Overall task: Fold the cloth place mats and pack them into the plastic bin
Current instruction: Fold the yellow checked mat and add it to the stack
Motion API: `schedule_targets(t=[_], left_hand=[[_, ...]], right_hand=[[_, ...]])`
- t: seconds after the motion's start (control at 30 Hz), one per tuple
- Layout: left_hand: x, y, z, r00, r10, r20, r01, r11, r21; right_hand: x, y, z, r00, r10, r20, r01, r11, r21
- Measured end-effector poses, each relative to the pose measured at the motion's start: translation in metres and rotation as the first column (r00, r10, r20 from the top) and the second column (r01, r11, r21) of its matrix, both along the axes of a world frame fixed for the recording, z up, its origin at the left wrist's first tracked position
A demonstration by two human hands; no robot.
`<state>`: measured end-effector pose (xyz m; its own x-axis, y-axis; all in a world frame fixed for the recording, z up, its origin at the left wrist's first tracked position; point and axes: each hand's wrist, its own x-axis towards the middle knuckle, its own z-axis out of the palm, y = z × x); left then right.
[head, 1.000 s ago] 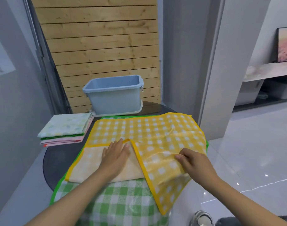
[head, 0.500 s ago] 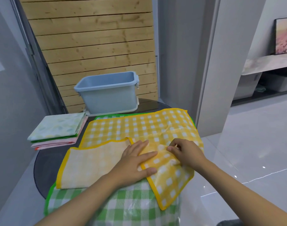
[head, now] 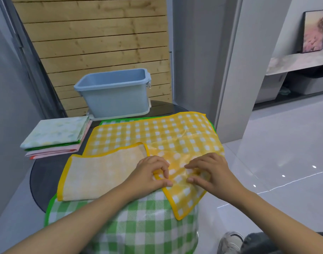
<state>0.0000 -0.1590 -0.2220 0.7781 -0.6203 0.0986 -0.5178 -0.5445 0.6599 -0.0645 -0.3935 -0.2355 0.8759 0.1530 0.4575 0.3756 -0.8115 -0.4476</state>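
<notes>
A yellow checked place mat lies spread on the round dark table, its near left part folded over so the pale underside shows. My left hand pinches the mat's yellow edge near the middle of its front. My right hand sits close beside it, fingers curled and pinching the crumpled mat. The mat's near right corner hangs off the table edge. A green checked mat lies underneath and drapes toward me. The empty blue plastic bin stands at the table's far side.
A stack of folded mats sits on the table's left side. A wooden slat wall rises behind the bin and a grey pillar stands to the right. Glossy floor and my shoe lie at lower right.
My left hand slid right from the folded flap and changed from pressing flat to pinching the mat's edge. My right hand moved left toward it, gathering the mat between them.
</notes>
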Motion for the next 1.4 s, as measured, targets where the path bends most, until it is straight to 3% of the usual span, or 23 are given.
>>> schedule_targets(t=[0.23, 0.33, 0.5, 0.73, 0.83, 0.97, 1.1, 1.4], left_hand=[[0.0, -0.006, 0.003, 0.997, 0.023, -0.074, -0.024, 1.0, -0.018], [-0.001, -0.007, 0.004, 0.998, 0.006, -0.062, -0.005, 1.0, 0.015], [0.002, -0.007, 0.02, 0.966, 0.059, -0.252, -0.1, 0.983, -0.151], [0.007, -0.002, 0.025, 0.771, -0.045, -0.635, -0.309, 0.846, -0.434], [0.013, -0.001, 0.029, 0.693, -0.099, -0.714, -0.381, 0.791, -0.479], [0.015, 0.002, 0.032, 0.62, -0.183, -0.763, -0.45, 0.714, -0.537], [0.019, 0.006, 0.032, 0.605, -0.229, -0.762, -0.467, 0.673, -0.573], [0.022, 0.009, 0.033, 0.618, -0.234, -0.751, -0.453, 0.675, -0.583]], right_hand=[[0.0, 0.004, 0.002, 0.995, 0.025, -0.092, -0.021, 0.999, 0.039], [-0.003, 0.005, 0.005, 0.997, 0.04, -0.066, -0.038, 0.999, 0.035], [-0.01, 0.007, 0.011, 0.998, 0.033, 0.05, -0.032, 0.999, -0.014], [-0.02, 0.003, 0.016, 0.971, 0.053, 0.233, -0.023, 0.991, -0.13], [-0.021, 0.002, 0.02, 0.956, 0.053, 0.288, 0.006, 0.98, -0.199], [-0.014, -0.001, 0.02, 0.934, 0.018, 0.356, 0.06, 0.976, -0.208], [-0.002, -0.003, 0.018, 0.905, 0.002, 0.425, 0.098, 0.972, -0.213], [0.014, -0.006, 0.041, 0.79, 0.066, 0.61, 0.08, 0.975, -0.208]])
